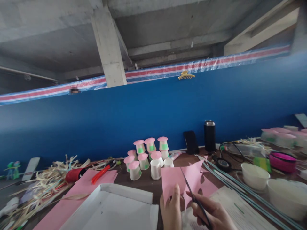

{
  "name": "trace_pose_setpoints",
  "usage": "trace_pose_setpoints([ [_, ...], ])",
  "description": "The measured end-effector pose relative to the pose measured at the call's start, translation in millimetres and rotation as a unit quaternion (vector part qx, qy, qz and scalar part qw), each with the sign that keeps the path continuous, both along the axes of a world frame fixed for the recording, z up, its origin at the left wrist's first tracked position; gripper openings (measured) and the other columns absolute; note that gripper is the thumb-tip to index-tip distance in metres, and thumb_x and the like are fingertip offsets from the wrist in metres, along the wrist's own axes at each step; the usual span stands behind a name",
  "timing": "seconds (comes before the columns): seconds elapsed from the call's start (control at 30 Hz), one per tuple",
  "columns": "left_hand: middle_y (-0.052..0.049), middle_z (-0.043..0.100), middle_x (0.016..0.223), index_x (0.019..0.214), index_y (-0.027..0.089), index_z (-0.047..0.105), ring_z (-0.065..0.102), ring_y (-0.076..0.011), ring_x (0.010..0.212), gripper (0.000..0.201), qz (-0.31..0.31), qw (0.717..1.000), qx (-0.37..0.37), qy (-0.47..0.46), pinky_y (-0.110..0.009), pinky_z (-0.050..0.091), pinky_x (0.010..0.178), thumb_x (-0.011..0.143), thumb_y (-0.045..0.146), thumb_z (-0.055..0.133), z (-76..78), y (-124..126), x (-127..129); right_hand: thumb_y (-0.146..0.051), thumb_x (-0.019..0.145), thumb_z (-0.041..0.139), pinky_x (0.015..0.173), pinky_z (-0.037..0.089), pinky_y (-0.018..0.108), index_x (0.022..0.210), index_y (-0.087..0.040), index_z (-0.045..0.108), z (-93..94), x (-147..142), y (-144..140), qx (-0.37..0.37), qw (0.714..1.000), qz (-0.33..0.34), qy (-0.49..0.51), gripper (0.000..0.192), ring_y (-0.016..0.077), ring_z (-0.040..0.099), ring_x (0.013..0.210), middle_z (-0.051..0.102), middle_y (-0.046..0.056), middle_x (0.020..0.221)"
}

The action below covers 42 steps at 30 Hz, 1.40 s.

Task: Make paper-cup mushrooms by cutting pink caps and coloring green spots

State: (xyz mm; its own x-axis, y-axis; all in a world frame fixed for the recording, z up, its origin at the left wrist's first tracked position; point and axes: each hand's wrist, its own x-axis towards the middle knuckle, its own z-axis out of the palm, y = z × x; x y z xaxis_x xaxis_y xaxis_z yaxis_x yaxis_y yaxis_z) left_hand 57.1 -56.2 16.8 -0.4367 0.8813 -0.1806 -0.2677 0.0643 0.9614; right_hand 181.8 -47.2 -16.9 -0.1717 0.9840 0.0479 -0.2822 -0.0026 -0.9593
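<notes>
The left hand point(170, 209) pinches pink paper point(184, 180); the right hand point(213, 215) grips scissors point(192, 191) cutting into it, above the bench's point(144, 182) near edge beside a white tray point(124, 207).

The pink paper point(178, 182) I'm cutting is a thin sheet held upright at the near edge of the table, its top right edge already snipped into jagged points. My scissors point(192, 193) are slim and dark, blades open, slanting up and to the left across the middle of the sheet.
</notes>
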Motion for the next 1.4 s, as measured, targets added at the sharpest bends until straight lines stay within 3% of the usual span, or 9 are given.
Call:
trace_pose_setpoints([
  [0.43, -0.004, 0.054, 0.044, 0.043, 0.019, 0.054, 0.054, -0.0209, 0.053, 0.053, 0.003, 0.999, 0.018, 0.035, -0.032, 0.044, 0.053, 0.055, 0.069, 0.065, -1.4, 4, -4, -0.048, 0.059, 0.076, 0.043, 0.034, 0.023, 0.096, -0.014, 0.075, 9.4, -7, -9, 0.014, 0.998, -0.048, -0.034, 0.050, 0.0076, 0.043, 0.043, 0.052, -0.002, 0.052],
  [0.7, 0.002, 0.043, 0.038, 0.040, 0.019, 0.046, 0.040, -0.0115, 0.039, 0.056, -0.005, 0.999, 0.031, -0.008, -0.026, 0.034, 0.042, 0.056, 0.068, 0.066, -5.5, 7, -2, -0.051, 0.060, 0.076, 0.042, 0.033, 0.022, 0.096, -0.014, 0.075, 3.9, -8, -7, 0.022, 0.998, -0.056, -0.021, 0.052, 0.0070, 0.043, 0.041, 0.049, -0.004, 0.051],
  [0.87, 0.003, 0.040, 0.037, 0.040, 0.020, 0.043, 0.038, -0.0108, 0.039, 0.056, -0.001, 0.999, 0.041, -0.015, -0.026, 0.033, 0.041, 0.057, 0.069, 0.065, -5.5, 7, -2, -0.052, 0.063, 0.074, 0.042, 0.031, 0.021, 0.099, -0.015, 0.074, -1.2, -5, -4, 0.032, 0.998, -0.051, -0.029, 0.052, 0.0066, 0.043, 0.041, 0.048, -0.005, 0.050],
  [1.03, 0.004, 0.038, 0.038, 0.040, 0.020, 0.042, 0.036, -0.0100, 0.039, 0.055, -0.006, 0.998, 0.054, -0.032, -0.025, 0.032, 0.041, 0.058, 0.065, 0.067, -2.5, 6, -1, -0.056, 0.064, 0.071, 0.043, 0.033, 0.022, 0.104, -0.015, 0.073, -4.1, 0, -1, 0.029, 0.998, -0.003, -0.052, 0.057, 0.0077, 0.045, 0.042, 0.048, -0.004, 0.052],
  [1.23, 0.006, 0.036, 0.039, 0.045, 0.018, 0.044, 0.032, -0.0082, 0.040, 0.051, -0.012, 0.997, 0.054, -0.048, -0.023, 0.027, 0.041, 0.061, 0.060, 0.068, -3.8, 6, -3, -0.054, 0.061, 0.073, 0.043, 0.032, 0.022, 0.099, -0.015, 0.075, 2.4, -5, -6, 0.028, 0.997, -0.053, -0.052, 0.054, 0.0074, 0.042, 0.042, 0.049, -0.004, 0.051],
  [1.4, 0.006, 0.034, 0.038, 0.044, 0.019, 0.043, 0.030, -0.0083, 0.037, 0.052, 0.001, 0.997, 0.079, -0.013, -0.024, 0.025, 0.040, 0.063, 0.062, 0.065, -6.8, 8, -5, -0.051, 0.062, 0.074, 0.043, 0.031, 0.022, 0.101, -0.015, 0.074, 0.8, -4, -4, 0.020, 0.997, -0.025, -0.063, 0.053, 0.0079, 0.043, 0.042, 0.049, -0.003, 0.051],
])
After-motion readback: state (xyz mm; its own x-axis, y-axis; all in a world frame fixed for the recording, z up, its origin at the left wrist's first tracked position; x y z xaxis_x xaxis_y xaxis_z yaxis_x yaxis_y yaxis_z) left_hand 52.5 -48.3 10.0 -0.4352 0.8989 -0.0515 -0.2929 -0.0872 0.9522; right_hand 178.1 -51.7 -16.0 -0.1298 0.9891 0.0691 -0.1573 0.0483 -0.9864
